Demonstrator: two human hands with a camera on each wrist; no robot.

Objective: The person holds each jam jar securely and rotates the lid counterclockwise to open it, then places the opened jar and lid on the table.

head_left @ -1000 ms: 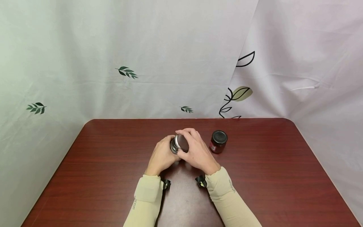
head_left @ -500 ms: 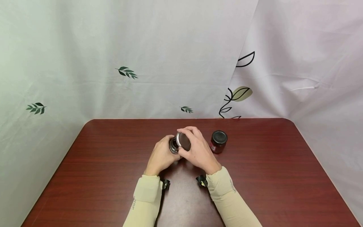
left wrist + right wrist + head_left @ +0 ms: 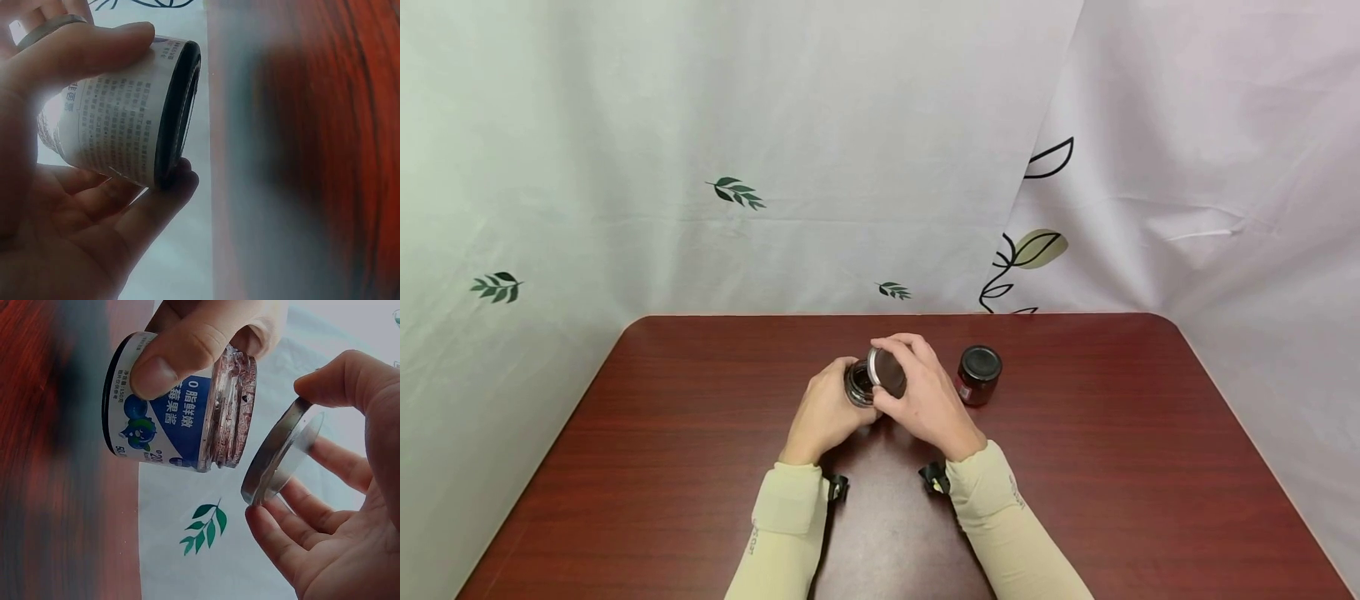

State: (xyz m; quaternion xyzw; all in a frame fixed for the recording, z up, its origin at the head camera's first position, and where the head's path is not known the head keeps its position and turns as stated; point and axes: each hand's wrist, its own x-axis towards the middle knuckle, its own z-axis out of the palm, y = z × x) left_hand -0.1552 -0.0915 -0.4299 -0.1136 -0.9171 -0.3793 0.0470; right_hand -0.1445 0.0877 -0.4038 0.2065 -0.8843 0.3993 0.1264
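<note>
The left hand point(image 3: 823, 408) wraps its grip around the labelled jar point(image 3: 169, 415), held above the tabletop point(image 3: 700, 500), presumably to steady it. The right hand point(image 3: 928, 400) pinches the lid point(image 3: 891, 373) by its rim, grip spread to the lid's width; the tilt probably helps it clear the jar's open mouth, just beside. Another jar point(image 3: 979, 375), capped, stands near, perhaps set aside.

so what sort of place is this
Probably a tabletop filming setup: white leaf-printed cloth hangs behind and beside a reddish-brown table, and a small black device sits at each wrist.
</note>
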